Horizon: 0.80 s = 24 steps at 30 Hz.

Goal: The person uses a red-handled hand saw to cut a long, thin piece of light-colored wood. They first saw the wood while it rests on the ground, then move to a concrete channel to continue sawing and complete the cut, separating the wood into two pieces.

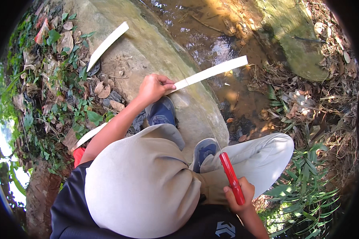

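Observation:
My left hand (154, 87) pinches the near end of a long, flat white strip (217, 71), which points up to the right over the edge of the concrete and the water. My right hand (243, 194) is closed round the red handle of a long thin-bladed tool (232, 178), low on the right. Its blade looks like a fine line, seen nearly edge-on, running up to the strip and meeting it just beyond my left fingers. Whether it presses into the strip is too fine to tell. The strip's end under my fingers is hidden.
Another white strip (107, 46) lies on the concrete ledge (163, 44), upper left. A third strip (89, 135) is partly covered by my left forearm. Muddy water (211, 40) runs beyond the ledge. Leafy plants (93, 116) and dry leaves border the left; grassy leaves (303, 179) stand right.

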{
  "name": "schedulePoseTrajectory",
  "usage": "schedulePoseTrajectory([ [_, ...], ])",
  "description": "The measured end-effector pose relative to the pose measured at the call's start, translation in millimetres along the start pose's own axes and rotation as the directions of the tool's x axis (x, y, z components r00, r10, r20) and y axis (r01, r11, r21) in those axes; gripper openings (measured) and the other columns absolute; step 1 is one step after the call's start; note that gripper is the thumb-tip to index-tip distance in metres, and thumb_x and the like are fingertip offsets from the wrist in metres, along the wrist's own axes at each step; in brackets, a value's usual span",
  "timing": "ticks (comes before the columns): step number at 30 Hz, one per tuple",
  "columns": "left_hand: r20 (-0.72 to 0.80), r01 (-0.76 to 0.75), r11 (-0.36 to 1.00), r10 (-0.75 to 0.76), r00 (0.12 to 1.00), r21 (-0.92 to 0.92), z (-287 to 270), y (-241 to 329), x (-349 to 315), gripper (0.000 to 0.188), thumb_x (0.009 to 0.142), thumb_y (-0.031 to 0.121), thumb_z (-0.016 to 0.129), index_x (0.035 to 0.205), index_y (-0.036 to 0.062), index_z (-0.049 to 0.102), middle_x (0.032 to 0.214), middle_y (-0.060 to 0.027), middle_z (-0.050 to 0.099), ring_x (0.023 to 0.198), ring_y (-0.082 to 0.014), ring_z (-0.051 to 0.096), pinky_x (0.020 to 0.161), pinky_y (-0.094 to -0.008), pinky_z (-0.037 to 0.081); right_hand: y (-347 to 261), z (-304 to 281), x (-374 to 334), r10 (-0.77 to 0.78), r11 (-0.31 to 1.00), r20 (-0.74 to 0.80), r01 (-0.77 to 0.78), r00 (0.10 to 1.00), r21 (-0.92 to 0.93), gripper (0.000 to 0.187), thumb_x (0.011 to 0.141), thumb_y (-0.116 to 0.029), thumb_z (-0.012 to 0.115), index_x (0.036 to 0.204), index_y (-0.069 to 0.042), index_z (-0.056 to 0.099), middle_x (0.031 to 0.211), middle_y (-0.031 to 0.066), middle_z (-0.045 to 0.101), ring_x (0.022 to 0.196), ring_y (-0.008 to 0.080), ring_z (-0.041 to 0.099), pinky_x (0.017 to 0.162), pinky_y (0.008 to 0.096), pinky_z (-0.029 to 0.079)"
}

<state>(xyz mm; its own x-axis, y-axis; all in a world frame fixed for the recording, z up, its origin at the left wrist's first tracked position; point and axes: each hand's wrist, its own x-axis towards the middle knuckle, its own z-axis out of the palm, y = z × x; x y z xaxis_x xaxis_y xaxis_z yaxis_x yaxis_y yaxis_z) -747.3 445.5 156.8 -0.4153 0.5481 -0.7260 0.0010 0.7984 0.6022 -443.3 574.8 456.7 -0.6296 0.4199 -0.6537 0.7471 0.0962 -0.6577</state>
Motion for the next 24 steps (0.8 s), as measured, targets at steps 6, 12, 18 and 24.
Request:
schedulePoseTrajectory([
  [6, -0.016, 0.011, 0.998, -0.010, 1.000, 0.059, -2, 7, -3, 0.023, 0.079, 0.025, 0.083, 0.097, 0.0104, 0.081, 0.082, -0.0098, 0.074, 0.071, -0.0157, 0.066, 0.068, -0.0327, 0.051, 17, 17, -11, -0.134, 0.990, -0.096, 0.129, 0.986, -0.057, 0.019, 0.080, -0.011, 0.075, 0.085, -0.006, 0.057, 0.065, 0.0076, 0.060, 0.052, 0.0192, 0.057, 0.053, 0.0309, 0.045],
  [12, 0.056, -0.061, 0.998, 0.059, 0.997, 0.023, -6, 5, 1, 0.025, 0.081, 0.027, 0.080, 0.101, 0.0117, 0.080, 0.082, -0.0118, 0.075, 0.071, -0.0188, 0.069, 0.069, -0.0349, 0.053, -19, -2, -1, -0.055, 0.998, -0.020, 0.055, 0.998, 0.006, 0.019, 0.082, -0.012, 0.074, 0.084, -0.004, 0.057, 0.067, 0.0071, 0.064, 0.053, 0.0159, 0.058, 0.055, 0.0285, 0.047],
  [18, -0.006, -0.101, 0.991, 0.102, 0.995, 0.085, 5, 37, 2, 0.029, 0.081, 0.037, 0.078, 0.100, 0.0149, 0.081, 0.075, -0.0148, 0.073, 0.069, -0.0254, 0.070, 0.069, -0.0385, 0.054, 2, 23, 24, -0.087, 0.996, -0.195, 0.093, 0.977, 0.019, 0.019, 0.077, -0.006, 0.077, 0.079, -0.002, 0.059, 0.058, 0.0090, 0.056, 0.045, 0.0216, 0.055, 0.046, 0.0323, 0.043],
  [24, -0.032, -0.096, 0.983, 0.102, 0.994, 0.158, 17, 39, 12, 0.026, 0.081, 0.035, 0.079, 0.100, 0.0177, 0.081, 0.076, -0.0154, 0.072, 0.069, -0.0299, 0.069, 0.068, -0.0404, 0.054, 16, 32, 35, -0.115, 0.993, -0.204, 0.112, 0.972, -0.025, 0.019, 0.079, -0.005, 0.076, 0.078, -0.002, 0.058, 0.057, 0.0079, 0.053, 0.043, 0.0194, 0.053, 0.045, 0.0317, 0.041],
])
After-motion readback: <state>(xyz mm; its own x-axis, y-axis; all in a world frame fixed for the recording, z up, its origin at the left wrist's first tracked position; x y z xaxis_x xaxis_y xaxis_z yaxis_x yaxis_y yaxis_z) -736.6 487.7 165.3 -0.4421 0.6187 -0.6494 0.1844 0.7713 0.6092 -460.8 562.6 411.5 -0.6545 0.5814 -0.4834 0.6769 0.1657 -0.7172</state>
